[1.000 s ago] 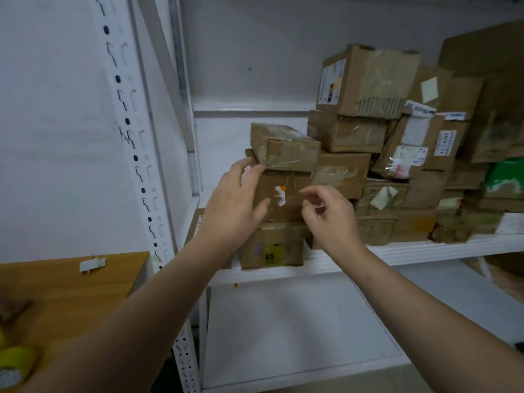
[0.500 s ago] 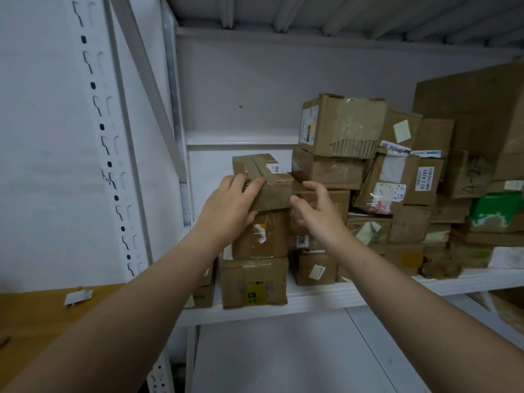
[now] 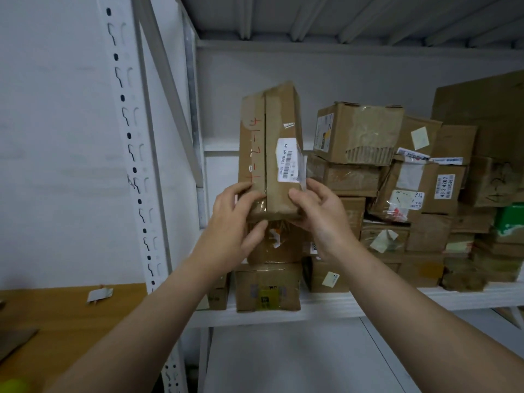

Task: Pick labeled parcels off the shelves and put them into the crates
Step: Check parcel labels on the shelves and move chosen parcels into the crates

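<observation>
At the left end of the shelf, over the pile, I've got the parcel stood on end. Left grip and right grip both clasp its bottom end, thumbs on the face turned to me. I can't tell whether its bottom edge touches the taped box beneath.

Here's my worry: the hold is all at the bottom and the tall part is free above it. I reckon a quick swing could tip it backward or toward the neighbouring stack. The clear tape under my right fingers looks loose and slippery, so that side might slide. Dragging low could nudge the box below off the pile. No crate in view, so there's a turn to make.

Reading now: the white label has a barcode and "1098-69 69". Red handwriting runs up the left flap, digits and dashes, not clear. A box label further right reads "43 2 4207".
</observation>
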